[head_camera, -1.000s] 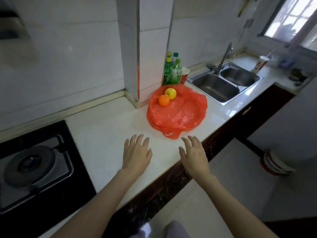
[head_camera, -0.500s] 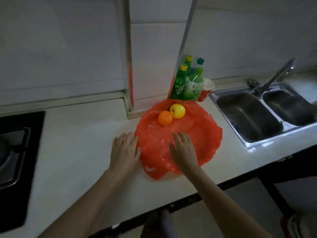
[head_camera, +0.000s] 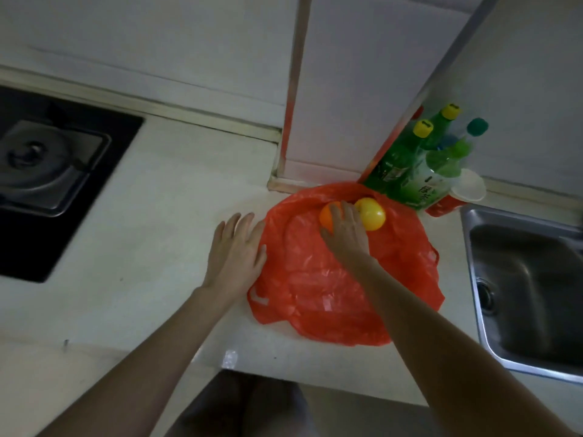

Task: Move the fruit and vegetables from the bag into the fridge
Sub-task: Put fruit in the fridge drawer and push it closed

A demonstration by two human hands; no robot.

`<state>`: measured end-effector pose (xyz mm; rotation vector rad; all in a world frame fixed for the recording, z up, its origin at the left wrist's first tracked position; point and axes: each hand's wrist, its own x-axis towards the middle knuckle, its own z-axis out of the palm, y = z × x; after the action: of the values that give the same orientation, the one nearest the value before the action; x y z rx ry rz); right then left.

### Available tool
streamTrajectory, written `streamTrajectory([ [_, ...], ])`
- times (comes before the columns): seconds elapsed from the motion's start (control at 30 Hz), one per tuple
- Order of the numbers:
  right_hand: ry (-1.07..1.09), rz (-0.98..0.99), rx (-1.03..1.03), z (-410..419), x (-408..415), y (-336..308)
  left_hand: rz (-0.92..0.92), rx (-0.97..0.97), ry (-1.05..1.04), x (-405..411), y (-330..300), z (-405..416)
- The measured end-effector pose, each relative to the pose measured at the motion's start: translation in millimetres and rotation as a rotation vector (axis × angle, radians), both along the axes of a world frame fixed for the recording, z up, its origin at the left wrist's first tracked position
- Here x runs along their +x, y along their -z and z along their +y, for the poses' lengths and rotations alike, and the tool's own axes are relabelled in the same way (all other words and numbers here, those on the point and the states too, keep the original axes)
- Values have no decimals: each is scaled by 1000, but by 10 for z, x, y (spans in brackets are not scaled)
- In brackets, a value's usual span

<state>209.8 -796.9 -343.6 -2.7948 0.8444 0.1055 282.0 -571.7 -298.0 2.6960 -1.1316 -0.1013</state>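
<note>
Right hand [head_camera: 345, 230] has moved up-frame across the crumpled red plastic bag [head_camera: 340, 288], fingers now landing uncurled on the round orange fruit [head_camera: 326, 216], grasp starting; left hand [head_camera: 238, 250] lies flat, open, on the pale desk [head_camera: 142, 234].

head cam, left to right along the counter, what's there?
Gas stove → left hand → red bag with the orange and yellow fruit on it, right hand over the orange → green bottles → sink.
</note>
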Motion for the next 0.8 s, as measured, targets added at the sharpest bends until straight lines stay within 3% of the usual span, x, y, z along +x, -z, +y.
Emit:
streamTrajectory([
  [0.43,77,104,-71,-85,200,68,18,29,-44,-22,4,157],
  [0.8,293,-307,3,102,-597,-426,-7,7,278,-41,-46,-414],
])
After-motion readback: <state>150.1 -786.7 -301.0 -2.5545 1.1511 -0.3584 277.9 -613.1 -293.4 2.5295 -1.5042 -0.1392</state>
